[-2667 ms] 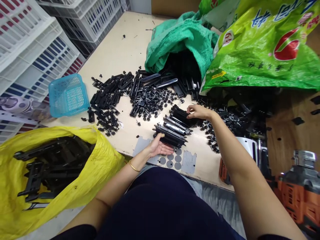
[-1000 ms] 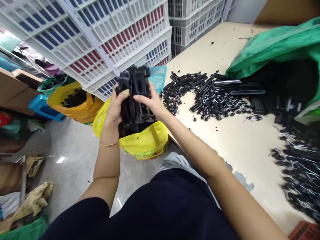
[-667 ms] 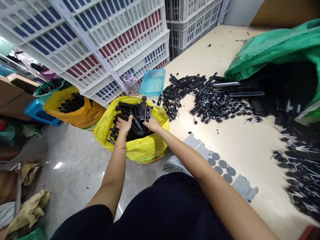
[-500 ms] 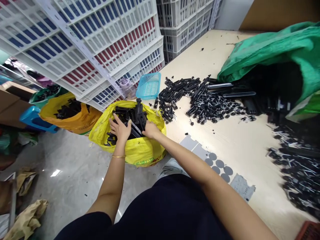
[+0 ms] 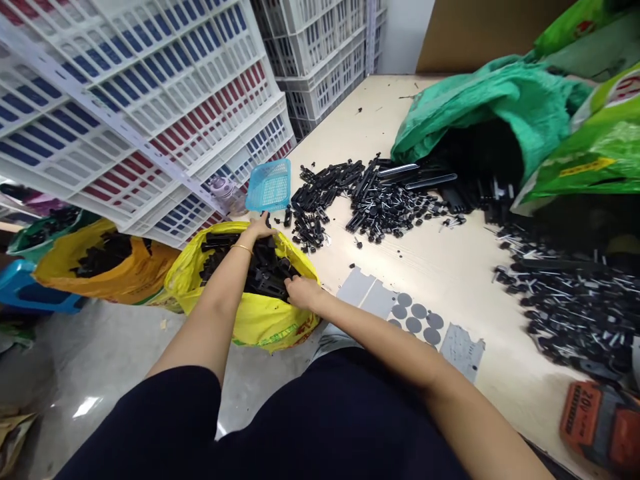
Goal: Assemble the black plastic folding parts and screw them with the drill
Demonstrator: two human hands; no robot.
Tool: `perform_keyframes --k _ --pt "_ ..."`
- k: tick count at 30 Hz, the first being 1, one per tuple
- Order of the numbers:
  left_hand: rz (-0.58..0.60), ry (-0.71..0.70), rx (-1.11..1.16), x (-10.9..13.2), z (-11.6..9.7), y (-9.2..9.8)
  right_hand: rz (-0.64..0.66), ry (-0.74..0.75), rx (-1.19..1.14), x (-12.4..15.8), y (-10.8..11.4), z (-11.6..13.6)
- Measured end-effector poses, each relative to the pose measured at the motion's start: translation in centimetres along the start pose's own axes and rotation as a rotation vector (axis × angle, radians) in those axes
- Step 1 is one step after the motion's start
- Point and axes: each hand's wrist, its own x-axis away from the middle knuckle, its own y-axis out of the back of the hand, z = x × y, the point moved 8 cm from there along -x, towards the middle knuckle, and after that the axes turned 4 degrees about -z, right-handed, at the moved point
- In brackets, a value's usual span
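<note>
A yellow woven bag (image 5: 270,327) stands open below the table's edge, filled with black plastic parts (image 5: 265,267). My left hand (image 5: 257,229) is over the bag's far side, its fingers closed around a small dark part whose end shows at the fingertips. At the bag's right side, my right hand (image 5: 301,292) is closed on a black plastic part (image 5: 287,269) among the others. The fingertips of the right hand are partly hidden.
On the table (image 5: 345,123) lie piles of black parts and screws (image 5: 385,207), a blue basket (image 5: 270,187), grey sheets with discs (image 5: 419,311) and an orange battery pack (image 5: 583,413). A green sack (image 5: 430,110) lies behind. White crates (image 5: 200,133) and an orange bag (image 5: 125,273) are leftward.
My left hand has moved from inside the bag toward its far rim. The clamp-like black part upright beside my right hand now lies lower in the bag. The view has shifted right.
</note>
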Motion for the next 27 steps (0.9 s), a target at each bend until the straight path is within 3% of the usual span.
perform_keyframes --k 2,5,7,8,11,14,21,24,27 --pt "0.014 0.024 0.025 0.6 0.6 -1.0 -0.085 0.047 0.023 0.7 1.0 0.4" --pt "-0.144 -0.001 0.075 2.7 2.4 0.4 -0.361 0.055 0.098 1.5 4.0 0.2" --pt "-0.256 0.005 0.087 4.6 4.1 2.0 -0.527 -0.073 0.113 1.5 6.0 -1.5" --pt "-0.269 0.017 0.072 5.5 5.0 2.6 -0.546 -0.179 0.08 1.2 6.5 -3.0" --pt "-0.14 0.075 -0.009 7.9 7.4 2.6 -0.307 -0.438 -0.168 -0.6 5.4 -7.4" --pt "-0.039 0.148 -0.119 9.4 9.1 2.5 -0.093 -0.422 -0.348 -1.8 4.3 -8.2" --pt "0.015 0.245 -0.255 11.8 9.7 3.2 -0.17 -0.188 -0.494 1.0 4.2 -3.3" --pt "0.005 0.243 -0.288 12.1 9.9 2.7 -0.243 -0.267 -0.58 1.1 4.2 -5.1" --pt "-0.095 0.256 -0.278 10.2 10.8 2.7 -0.298 -0.361 -0.595 -0.1 4.8 -7.4"
